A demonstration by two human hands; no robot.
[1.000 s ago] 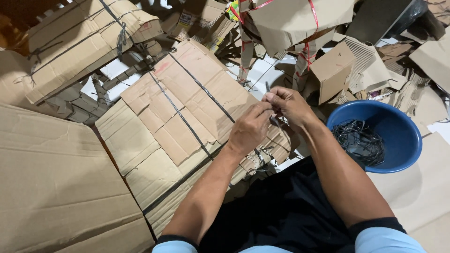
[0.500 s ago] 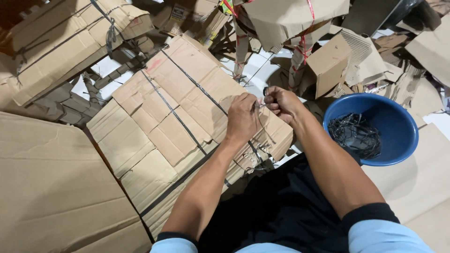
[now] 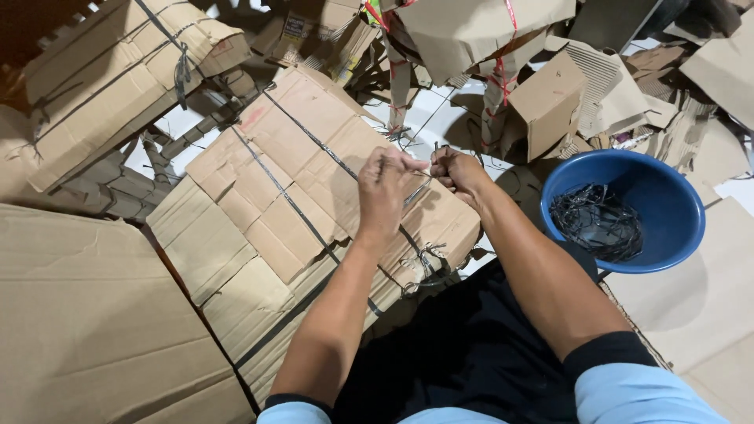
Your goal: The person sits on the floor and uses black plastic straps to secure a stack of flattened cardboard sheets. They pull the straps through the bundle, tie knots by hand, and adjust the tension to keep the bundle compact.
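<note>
A flat bundle of brown cardboard sheets (image 3: 314, 165) lies in front of me, bound by thin dark straps. My left hand (image 3: 386, 188) and my right hand (image 3: 455, 171) hover close together over the bundle's right part. Both pinch the same dark strap (image 3: 419, 192), which stretches taut between them. Frayed strap ends (image 3: 424, 263) hang at the bundle's near edge.
A blue plastic basin (image 3: 667, 196) holding a tangle of dark straps sits at the right. Another strapped cardboard bundle (image 3: 118, 71) lies at the upper left, a large plain sheet (image 3: 78, 314) at the lower left. Loose boxes and cardboard scraps (image 3: 550, 102) crowd the back.
Both hands have risen a little and drawn slightly apart, pulling the strap tight between them. The view has shifted slightly.
</note>
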